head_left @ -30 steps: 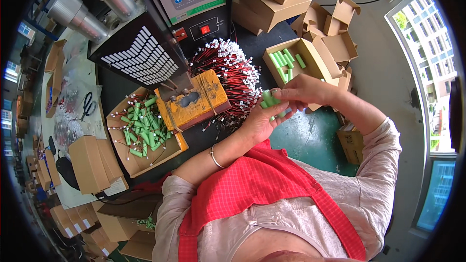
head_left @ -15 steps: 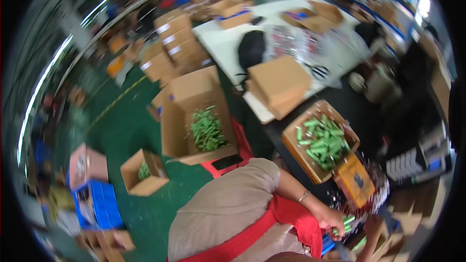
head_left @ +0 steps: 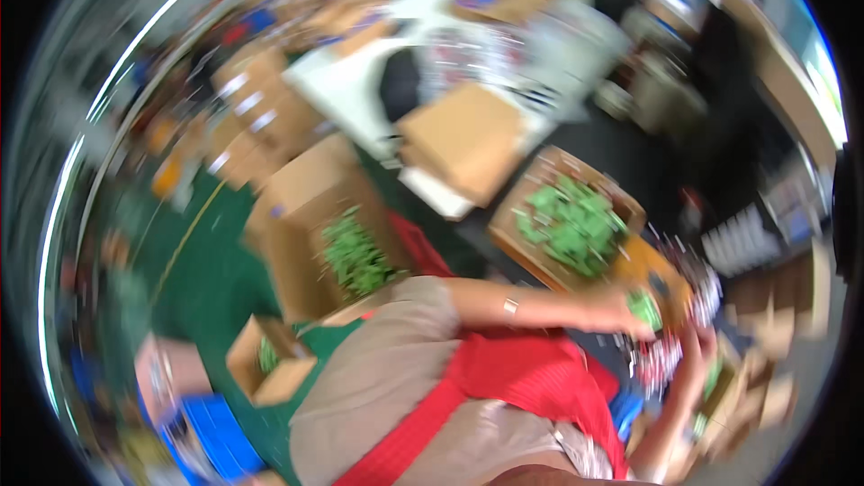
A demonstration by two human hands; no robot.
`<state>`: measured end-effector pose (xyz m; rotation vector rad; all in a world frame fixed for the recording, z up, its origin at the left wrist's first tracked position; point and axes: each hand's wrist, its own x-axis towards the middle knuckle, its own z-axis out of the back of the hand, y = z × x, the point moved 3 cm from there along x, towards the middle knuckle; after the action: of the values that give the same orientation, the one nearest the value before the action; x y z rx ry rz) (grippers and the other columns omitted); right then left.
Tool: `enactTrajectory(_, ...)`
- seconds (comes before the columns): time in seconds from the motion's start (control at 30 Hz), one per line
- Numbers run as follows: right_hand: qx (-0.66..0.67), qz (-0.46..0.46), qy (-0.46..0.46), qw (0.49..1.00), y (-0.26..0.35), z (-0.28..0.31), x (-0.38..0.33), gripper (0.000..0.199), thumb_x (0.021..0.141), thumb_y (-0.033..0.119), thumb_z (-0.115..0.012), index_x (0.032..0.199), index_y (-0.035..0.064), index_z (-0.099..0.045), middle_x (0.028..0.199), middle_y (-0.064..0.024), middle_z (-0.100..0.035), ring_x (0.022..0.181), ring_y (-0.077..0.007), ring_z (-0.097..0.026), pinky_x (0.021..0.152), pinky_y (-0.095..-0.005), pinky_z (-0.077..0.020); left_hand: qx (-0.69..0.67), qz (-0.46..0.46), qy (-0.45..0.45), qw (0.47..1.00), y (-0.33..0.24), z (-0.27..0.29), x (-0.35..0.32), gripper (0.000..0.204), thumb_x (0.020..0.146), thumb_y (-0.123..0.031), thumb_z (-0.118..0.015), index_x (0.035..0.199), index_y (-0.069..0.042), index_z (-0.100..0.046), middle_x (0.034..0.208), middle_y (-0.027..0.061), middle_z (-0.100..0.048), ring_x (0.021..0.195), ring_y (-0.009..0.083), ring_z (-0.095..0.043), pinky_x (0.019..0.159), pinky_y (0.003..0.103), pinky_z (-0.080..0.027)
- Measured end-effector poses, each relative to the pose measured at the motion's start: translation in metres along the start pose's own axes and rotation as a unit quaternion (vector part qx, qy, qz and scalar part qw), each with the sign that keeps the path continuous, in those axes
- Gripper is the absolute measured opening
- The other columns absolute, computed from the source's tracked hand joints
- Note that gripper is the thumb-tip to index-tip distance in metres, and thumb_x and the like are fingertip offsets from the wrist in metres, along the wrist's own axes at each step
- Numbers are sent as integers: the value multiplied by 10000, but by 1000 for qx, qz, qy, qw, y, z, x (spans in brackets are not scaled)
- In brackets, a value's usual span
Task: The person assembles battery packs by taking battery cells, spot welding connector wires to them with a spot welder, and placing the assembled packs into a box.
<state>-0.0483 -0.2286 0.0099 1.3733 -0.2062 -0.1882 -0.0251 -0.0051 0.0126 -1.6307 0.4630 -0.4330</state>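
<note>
My left hand [head_left: 619,311], with a bracelet on its wrist, is closed around a few short green tubes [head_left: 644,309]. It is in front of an orange fixture [head_left: 655,272] with a dark mark. My right hand [head_left: 698,347] is just right of the left one, beside a heap of small red and white pieces [head_left: 655,362]. Motion smears its fingers, so whether it holds anything is unclear. Above my left forearm, a shallow cardboard box [head_left: 511,232] holds many loose green tubes [head_left: 576,223].
To the left stands a tall open carton [head_left: 290,263] with more green pieces; a smaller carton [head_left: 286,380] and a blue crate [head_left: 225,432] sit on the green floor. Closed brown boxes [head_left: 463,139] lie by the white table [head_left: 346,81]. Opened cardboard [head_left: 765,342] crowds the right.
My left hand has risen with the green tubes, from low by my apron toward the orange fixture. My right hand has also moved up. The whole view has shifted and is blurrier.
</note>
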Motion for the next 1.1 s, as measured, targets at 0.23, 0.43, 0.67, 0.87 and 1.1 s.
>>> enactTrajectory(0.23,181,-66,33,981,15,-47,8,97,817,65,-612,874,0,-567,828,-88,-634,756,-135,-612,699,-241,-488,220,-170,-125,952,-7,27,26,222,683,-95,-737,857,-21,-621,807,94,-632,712,174,-626,646,271,-488)
enactTrajectory(0.43,278,-53,40,958,2,-42,16,69,817,33,-614,863,9,-569,836,-84,-632,766,-135,-618,696,-230,-493,275,-206,-142,929,-7,13,48,213,689,-53,-712,869,-9,-605,819,106,-621,697,208,-623,628,283,-489)
enactTrajectory(0.67,273,-76,55,957,2,-56,23,68,819,38,-614,857,2,-570,797,-80,-633,719,-122,-606,681,-228,-487,310,-236,-138,911,-4,12,52,257,648,3,-677,893,-8,-599,843,115,-602,716,250,-613,634,304,-489)
enactTrajectory(0.87,245,-74,57,965,6,-62,26,95,819,63,-623,854,1,-558,795,-75,-622,741,-134,-611,693,-245,-495,309,-222,-138,914,-2,15,54,297,631,17,-671,916,-18,-596,846,111,-600,736,259,-611,653,324,-492)
enactTrajectory(1.1,189,-29,39,981,5,-62,24,62,811,19,-614,818,8,-553,802,-74,-626,724,-112,-590,709,-240,-486,307,-241,-158,907,-6,13,54,209,649,-54,-715,822,-29,-601,713,96,-557,626,251,-581,572,324,-455)
